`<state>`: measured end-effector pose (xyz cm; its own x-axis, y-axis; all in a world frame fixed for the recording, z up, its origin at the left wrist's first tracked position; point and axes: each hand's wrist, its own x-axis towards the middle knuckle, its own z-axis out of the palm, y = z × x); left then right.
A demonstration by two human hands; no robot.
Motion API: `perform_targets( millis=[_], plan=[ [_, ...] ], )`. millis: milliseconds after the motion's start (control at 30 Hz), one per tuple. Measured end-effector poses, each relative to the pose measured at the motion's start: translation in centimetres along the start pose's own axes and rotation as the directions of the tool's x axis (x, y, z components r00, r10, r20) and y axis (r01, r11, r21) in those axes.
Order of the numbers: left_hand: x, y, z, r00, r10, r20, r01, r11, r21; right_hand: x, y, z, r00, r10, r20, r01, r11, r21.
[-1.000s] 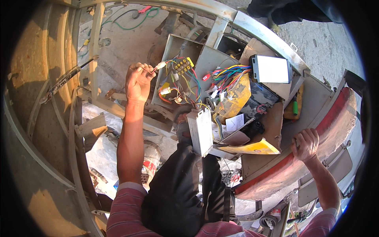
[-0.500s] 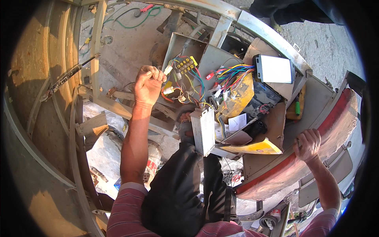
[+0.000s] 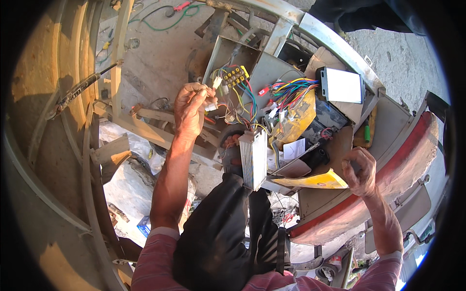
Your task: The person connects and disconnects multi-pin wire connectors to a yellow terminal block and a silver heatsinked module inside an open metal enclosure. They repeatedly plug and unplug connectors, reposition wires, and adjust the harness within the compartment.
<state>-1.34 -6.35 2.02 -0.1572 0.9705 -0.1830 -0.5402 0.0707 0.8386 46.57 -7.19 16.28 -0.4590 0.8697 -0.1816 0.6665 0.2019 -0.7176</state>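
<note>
- One grip, of the left hand (image 3: 191,109), pinches the white connector (image 3: 217,82), just left of the terminal block (image 3: 234,75); forearm stretches forward.
- The right hand (image 3: 363,178) hangs near the yellow flap (image 3: 320,181), grip half spread, fingers curled.

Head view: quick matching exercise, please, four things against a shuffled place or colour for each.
Things:
1. Left hand
2. Finned box
3. Terminal block
4. Right hand

Places and colours:
A. Yellow and black
B. Near the tip of the yellow flap
C. Fingertips at a white connector
D. Silver-grey

Pairs: 1-C, 2-D, 3-A, 4-B
</note>
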Motion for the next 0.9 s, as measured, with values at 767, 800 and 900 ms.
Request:
perform_targets(
  millis=[767, 800, 900],
  plan=[
    [0.1, -1.0, 0.5, 0.99, -0.139, -0.039, 0.144, 0.971, 0.19, 20.7, -8.0, 22.9, 0.988, 0.108, 0.11, -0.154, 0.683, 0.714],
    [0.3, -1.0, 0.5, 0.99, -0.129, -0.051, 0.137, 0.969, 0.207, 20.7, -8.0, 22.8, 0.987, 0.116, 0.108, -0.158, 0.669, 0.727],
    [0.4, -0.7, 0.8, 0.989, -0.12, -0.092, 0.138, 0.963, 0.231, 21.2, -7.7, 22.3, 0.961, 0.205, 0.188, -0.269, 0.515, 0.814]
  ],
)
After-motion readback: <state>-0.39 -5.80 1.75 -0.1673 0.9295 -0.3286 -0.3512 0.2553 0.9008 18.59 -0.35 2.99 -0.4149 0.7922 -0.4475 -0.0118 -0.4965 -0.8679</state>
